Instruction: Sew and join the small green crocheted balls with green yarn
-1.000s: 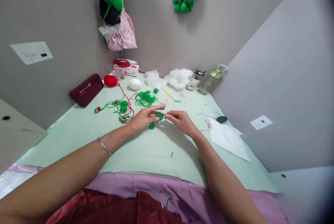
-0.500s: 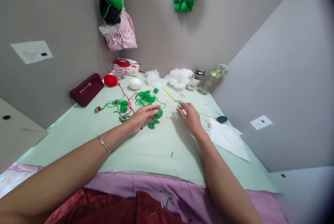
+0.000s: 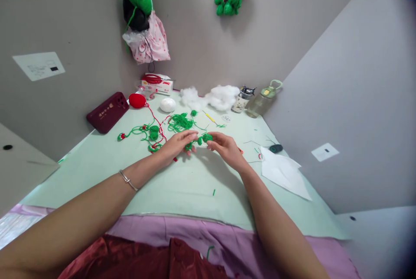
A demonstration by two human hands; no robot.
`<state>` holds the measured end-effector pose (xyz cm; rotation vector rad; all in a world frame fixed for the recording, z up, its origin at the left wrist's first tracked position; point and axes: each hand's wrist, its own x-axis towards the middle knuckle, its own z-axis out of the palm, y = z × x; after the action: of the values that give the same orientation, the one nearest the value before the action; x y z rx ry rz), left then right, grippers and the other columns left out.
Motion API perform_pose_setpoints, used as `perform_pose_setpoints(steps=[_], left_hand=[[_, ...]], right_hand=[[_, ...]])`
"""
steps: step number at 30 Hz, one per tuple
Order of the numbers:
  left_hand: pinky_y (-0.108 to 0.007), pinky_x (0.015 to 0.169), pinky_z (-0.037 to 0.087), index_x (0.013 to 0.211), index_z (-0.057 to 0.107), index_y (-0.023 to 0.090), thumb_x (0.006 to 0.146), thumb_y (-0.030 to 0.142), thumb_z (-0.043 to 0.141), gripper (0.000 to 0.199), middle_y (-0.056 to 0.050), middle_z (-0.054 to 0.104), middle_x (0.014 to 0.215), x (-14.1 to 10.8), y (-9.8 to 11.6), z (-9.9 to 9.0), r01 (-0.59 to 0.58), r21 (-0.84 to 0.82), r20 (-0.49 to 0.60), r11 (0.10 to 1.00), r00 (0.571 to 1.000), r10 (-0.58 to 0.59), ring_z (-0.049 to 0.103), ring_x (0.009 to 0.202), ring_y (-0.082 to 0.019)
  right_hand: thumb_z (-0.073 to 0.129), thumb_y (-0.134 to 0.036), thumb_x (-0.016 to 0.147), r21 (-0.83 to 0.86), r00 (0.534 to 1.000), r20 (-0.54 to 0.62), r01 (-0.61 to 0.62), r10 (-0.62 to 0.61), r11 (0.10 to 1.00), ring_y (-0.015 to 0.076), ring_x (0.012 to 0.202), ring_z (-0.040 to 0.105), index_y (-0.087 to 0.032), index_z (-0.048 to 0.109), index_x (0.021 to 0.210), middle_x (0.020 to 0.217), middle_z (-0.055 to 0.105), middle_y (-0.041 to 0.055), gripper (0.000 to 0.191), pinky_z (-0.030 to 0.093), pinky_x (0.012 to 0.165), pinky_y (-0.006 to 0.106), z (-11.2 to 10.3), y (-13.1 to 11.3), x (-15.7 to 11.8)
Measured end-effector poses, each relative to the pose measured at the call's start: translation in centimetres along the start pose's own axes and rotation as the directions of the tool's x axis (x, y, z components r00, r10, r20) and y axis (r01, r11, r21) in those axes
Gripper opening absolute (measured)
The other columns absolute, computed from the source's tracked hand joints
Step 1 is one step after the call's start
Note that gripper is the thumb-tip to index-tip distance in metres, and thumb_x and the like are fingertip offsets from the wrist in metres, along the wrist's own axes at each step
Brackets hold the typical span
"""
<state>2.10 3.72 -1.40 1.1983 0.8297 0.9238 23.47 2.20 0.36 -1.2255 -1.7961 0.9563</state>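
Note:
Both of my hands meet over the middle of the table around a green crocheted piece [image 3: 207, 138]. My left hand [image 3: 179, 144] has its fingers closed on the left part of the piece, with green bits showing below the fingertips. On the other side, my right hand [image 3: 225, 148] pinches the rounded right end. Just behind my hands lies a loose tangle of green yarn [image 3: 180, 123]. Left of my left hand are small green and red crocheted pieces [image 3: 154, 132] with red yarn strands. A thin needle-like glint shows between the hands, too small to make out.
A red yarn ball [image 3: 137, 101], a white ball [image 3: 168, 105], white stuffing [image 3: 222, 98], a pen cup [image 3: 241, 101] and a bottle [image 3: 261, 102] line the back. A dark red phone [image 3: 108, 112] stands left; white sheets [image 3: 284, 170] lie right. A yellow-handled hook [image 3: 210, 117] lies behind my hands.
My right hand has moved left and now grips the green piece, which has shifted right and lies stretched between both hands. My left hand has barely moved.

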Motion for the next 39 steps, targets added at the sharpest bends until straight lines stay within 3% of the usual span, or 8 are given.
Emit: perform_pose_setpoints(steps=[5,10,13,18,25,30,34,39], left_hand=[[-0.023,0.059,0.042,0.080,0.066,0.016,0.080,0.048,0.071,0.033,0.002,0.057,0.067,0.1,0.5,-1.0,-0.082,0.147,0.133,0.986,0.989,0.063,0.051,0.059,-0.010],[-0.025,0.059,0.039,0.087,0.071,0.018,0.086,0.047,0.064,0.029,-0.001,0.062,0.072,0.1,2.0,-2.5,-0.184,0.402,0.298,0.897,0.953,0.062,0.052,0.062,-0.013],[-0.028,0.070,0.045,0.088,0.075,0.020,0.083,0.047,0.067,0.028,-0.005,0.071,0.089,-0.2,3.3,-3.5,-0.247,0.529,0.278,0.812,0.954,0.109,0.062,0.080,-0.019],[-0.029,0.080,0.045,0.081,0.072,0.019,0.081,0.043,0.067,0.025,-0.004,0.071,0.089,-0.8,6.1,-6.7,-0.278,0.617,0.095,0.736,0.955,0.281,0.062,0.086,-0.020],[-0.026,0.064,0.040,0.075,0.072,0.020,0.074,0.036,0.066,0.017,-0.002,0.069,0.078,-1.0,6.6,-8.9,-0.168,0.733,0.176,0.659,0.983,0.055,0.058,0.070,-0.017],[-0.027,0.056,0.031,0.056,0.061,0.021,0.075,0.040,0.065,0.027,-0.003,0.058,0.058,-0.5,4.6,-8.5,-0.112,0.899,0.081,0.424,0.993,0.091,0.049,0.059,-0.017],[-0.030,0.056,0.026,0.045,0.047,0.021,0.069,0.026,0.065,0.030,-0.003,0.050,0.053,-0.2,3.2,-7.9,-0.091,0.961,0.048,0.262,0.985,0.166,0.043,0.057,-0.018],[-0.029,0.057,0.031,0.059,0.063,0.020,0.068,0.022,0.065,0.010,-0.001,0.060,0.059,-0.4,4.3,-6.4,-0.040,0.819,0.026,0.573,0.999,0.033,0.050,0.059,-0.017]], right_hand=[[0.067,-0.049,0.086,-0.017,0.994,0.079,-0.069,0.070,0.997,0.0160,0.072,0.061,-0.014,0.070,0.104,0.080,0.069,0.0037,0.039,0.049,0.072,0.030,-0.4,-1.4,-0.3],[0.057,-0.044,0.094,-0.235,0.998,0.042,-0.028,0.039,0.972,0.0185,0.087,0.064,-0.017,0.070,0.112,0.107,0.071,0.0089,0.035,0.049,0.078,0.030,-1.0,0.0,0.0],[0.050,-0.029,0.098,-0.520,0.998,-0.069,-0.027,-0.011,0.853,0.0198,0.095,0.064,-0.018,0.069,0.115,0.117,0.068,0.0111,0.028,0.047,0.084,0.032,-0.7,1.5,0.3],[0.048,-0.020,0.099,-0.818,0.996,0.085,0.065,0.009,0.572,0.0209,0.100,0.062,-0.019,0.072,0.102,0.110,0.067,0.0097,0.024,0.040,0.074,0.029,0.6,1.8,0.6],[0.045,-0.012,0.095,-0.893,0.997,0.059,0.027,0.058,0.449,0.0230,0.087,0.062,-0.013,0.068,0.092,0.100,0.067,0.0151,0.023,0.033,0.064,0.031,1.5,1.0,1.1],[0.045,-0.016,0.093,-0.854,0.998,-0.043,-0.057,0.039,0.517,0.0190,0.076,0.062,-0.017,0.064,0.098,0.098,0.070,0.0097,0.020,0.035,0.065,0.030,1.2,0.7,0.9],[0.050,-0.022,0.086,-0.492,0.982,-0.183,-0.128,0.041,0.861,0.0141,0.062,0.056,-0.020,0.060,0.087,0.078,0.068,0.0019,0.010,0.039,0.062,0.027,0.5,0.6,0.9],[0.063,-0.035,0.079,0.171,0.976,-0.179,-0.091,0.121,0.981,0.0123,0.058,0.056,-0.017,0.061,0.094,0.077,0.066,0.0018,0.023,0.043,0.056,0.027,0.2,0.2,0.9]])
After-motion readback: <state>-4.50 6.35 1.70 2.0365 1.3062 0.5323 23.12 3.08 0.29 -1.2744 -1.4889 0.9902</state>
